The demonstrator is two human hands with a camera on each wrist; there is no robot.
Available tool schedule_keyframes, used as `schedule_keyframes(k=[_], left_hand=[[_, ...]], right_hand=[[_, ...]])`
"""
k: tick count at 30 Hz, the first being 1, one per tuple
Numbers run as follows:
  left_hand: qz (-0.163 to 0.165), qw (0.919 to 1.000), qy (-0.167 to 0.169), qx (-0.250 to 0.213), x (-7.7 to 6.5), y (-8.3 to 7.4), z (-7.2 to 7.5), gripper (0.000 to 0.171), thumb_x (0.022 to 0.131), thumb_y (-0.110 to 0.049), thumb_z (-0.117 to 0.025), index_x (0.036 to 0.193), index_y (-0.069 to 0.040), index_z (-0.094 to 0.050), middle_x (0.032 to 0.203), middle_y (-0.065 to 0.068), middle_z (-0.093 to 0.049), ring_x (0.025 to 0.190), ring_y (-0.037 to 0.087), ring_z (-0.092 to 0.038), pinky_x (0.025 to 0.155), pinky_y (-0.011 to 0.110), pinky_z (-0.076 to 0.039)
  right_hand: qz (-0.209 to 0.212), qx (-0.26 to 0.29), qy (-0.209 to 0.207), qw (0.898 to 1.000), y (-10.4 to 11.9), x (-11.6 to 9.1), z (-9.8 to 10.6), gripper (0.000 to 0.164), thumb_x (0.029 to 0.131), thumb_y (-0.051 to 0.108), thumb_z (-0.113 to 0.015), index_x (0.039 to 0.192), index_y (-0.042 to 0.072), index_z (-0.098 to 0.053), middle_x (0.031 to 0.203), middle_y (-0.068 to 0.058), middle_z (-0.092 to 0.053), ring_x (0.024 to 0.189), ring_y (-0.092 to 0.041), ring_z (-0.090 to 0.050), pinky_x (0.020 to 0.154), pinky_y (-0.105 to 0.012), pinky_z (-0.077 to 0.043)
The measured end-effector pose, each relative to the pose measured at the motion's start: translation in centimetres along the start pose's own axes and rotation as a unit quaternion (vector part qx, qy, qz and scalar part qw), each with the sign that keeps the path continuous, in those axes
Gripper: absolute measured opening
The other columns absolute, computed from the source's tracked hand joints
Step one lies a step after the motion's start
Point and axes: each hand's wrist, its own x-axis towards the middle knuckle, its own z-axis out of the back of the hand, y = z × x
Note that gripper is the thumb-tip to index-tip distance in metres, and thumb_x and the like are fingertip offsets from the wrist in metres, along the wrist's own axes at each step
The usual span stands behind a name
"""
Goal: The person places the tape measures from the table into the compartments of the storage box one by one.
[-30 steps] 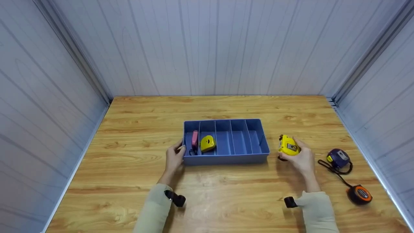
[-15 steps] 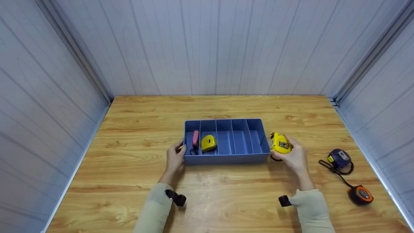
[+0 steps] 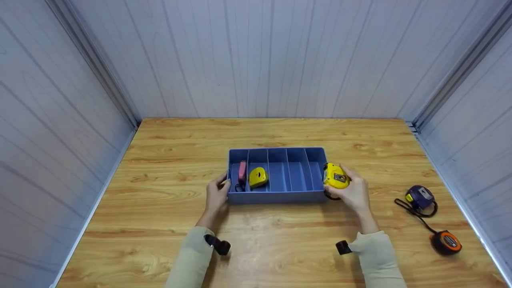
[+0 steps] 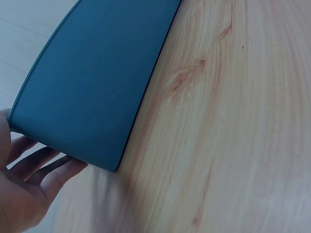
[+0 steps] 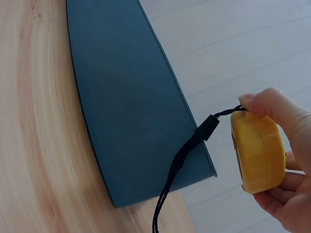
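Note:
A blue compartment box stands on the table, with a pink tape measure in its leftmost compartment and a yellow tape measure in the one beside it. My left hand grips the box's left end, thumb at the rim and fingers against the outer wall, as the left wrist view shows. With my right hand I hold a larger yellow tape measure between thumb and fingers, raised at the box's right end. Its black wrist strap dangles across the box's outer wall in the right wrist view.
On the right of the wooden table lie a dark purple tape measure with a strap and, nearer, a black and orange tape measure. Pale panel walls enclose the back and both sides.
My right hand has carried the larger yellow tape measure leftward, from beside the box to over its right edge. The left hand and the box have stayed in place.

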Motion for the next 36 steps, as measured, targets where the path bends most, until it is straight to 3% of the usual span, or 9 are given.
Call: schedule_keyframes(k=[9, 13, 16, 20, 23, 28, 36], left_hand=[[-0.012, 0.9998, 0.0, 0.018, 0.0, -0.1, 0.0, 0.039, 0.085, -0.002, -0.049, 0.123, 0.002, -0.05, 0.115, 0.02, -0.055, 0.099, 0.032, -0.055, 0.064, 0.024, -0.046], [-0.013, 0.9999, 0.006, 0.01, 0.0, -0.1, 0.1, 0.039, 0.085, -0.002, -0.049, 0.124, 0.003, -0.049, 0.116, 0.022, -0.054, 0.1, 0.034, -0.053, 0.065, 0.024, -0.046], [-0.008, 0.9998, 0.012, 0.011, -0.5, -1.4, 0.1, 0.039, 0.085, 0.0, -0.048, 0.124, 0.006, -0.047, 0.118, 0.024, -0.052, 0.1, 0.034, -0.052, 0.068, 0.026, -0.046], [0.0, 0.9998, 0.006, 0.019, -0.5, -1.2, 0.0, 0.04, 0.084, -0.001, -0.047, 0.124, 0.004, -0.048, 0.117, 0.021, -0.053, 0.099, 0.031, -0.054, 0.067, 0.028, -0.047], [0.001, 0.9999, 0.001, 0.014, 0.1, 0.0, 0.0, 0.04, 0.085, -0.003, -0.048, 0.124, 0.001, -0.05, 0.116, 0.018, -0.055, 0.097, 0.03, -0.054, 0.06, 0.023, -0.046], [-0.001, 1.0, 0.004, 0.003, 0.0, 0.0, 0.0, 0.039, 0.085, -0.002, -0.048, 0.124, 0.001, -0.049, 0.115, 0.022, -0.054, 0.094, 0.032, -0.053, 0.051, 0.021, -0.043], [0.017, 0.9996, -0.007, -0.022, 0.0, 0.0, -0.2, 0.04, 0.084, -0.001, -0.049, 0.123, 0.002, -0.05, 0.117, 0.018, -0.054, 0.098, 0.031, -0.053, 0.064, 0.023, -0.045]], right_hand=[[0.022, 0.025, 0.009, 0.999, 1.0, 0.2, -1.2, 0.078, 0.058, 0.023, -0.082, 0.124, -0.005, -0.049, 0.12, -0.021, -0.051, 0.103, -0.032, -0.051, 0.082, -0.04, -0.044], [0.017, 0.033, 0.021, 0.999, 1.4, 0.3, -1.6, 0.079, 0.059, 0.023, -0.082, 0.125, -0.003, -0.048, 0.121, -0.021, -0.051, 0.102, -0.03, -0.052, 0.081, -0.039, -0.044], [0.018, 0.038, 0.025, 0.999, 1.7, 0.4, -2.0, 0.08, 0.058, 0.023, -0.082, 0.126, -0.003, -0.047, 0.121, -0.021, -0.05, 0.102, -0.03, -0.052, 0.082, -0.039, -0.044], [0.03, 0.048, 0.026, 0.998, 2.1, 0.6, -2.6, 0.08, 0.058, 0.024, -0.083, 0.125, -0.002, -0.048, 0.123, -0.021, -0.049, 0.105, -0.031, -0.05, 0.085, -0.04, -0.043], [0.038, 0.058, 0.027, 0.997, 2.4, 0.7, -3.1, 0.08, 0.057, 0.023, -0.083, 0.125, -0.002, -0.049, 0.124, -0.02, -0.049, 0.108, -0.031, -0.048, 0.087, -0.04, -0.041], [0.039, 0.067, 0.033, 0.996, 3.0, 0.8, -4.0, 0.08, 0.057, 0.024, -0.083, 0.125, -0.002, -0.049, 0.125, -0.019, -0.048, 0.111, -0.031, -0.046, 0.09, -0.041, -0.039], [0.044, 0.063, 0.045, 0.996, 3.8, 1.3, -5.3, 0.078, 0.057, 0.021, -0.082, 0.124, -0.002, -0.05, 0.123, -0.02, -0.049, 0.112, -0.032, -0.045, 0.089, -0.041, -0.039]])
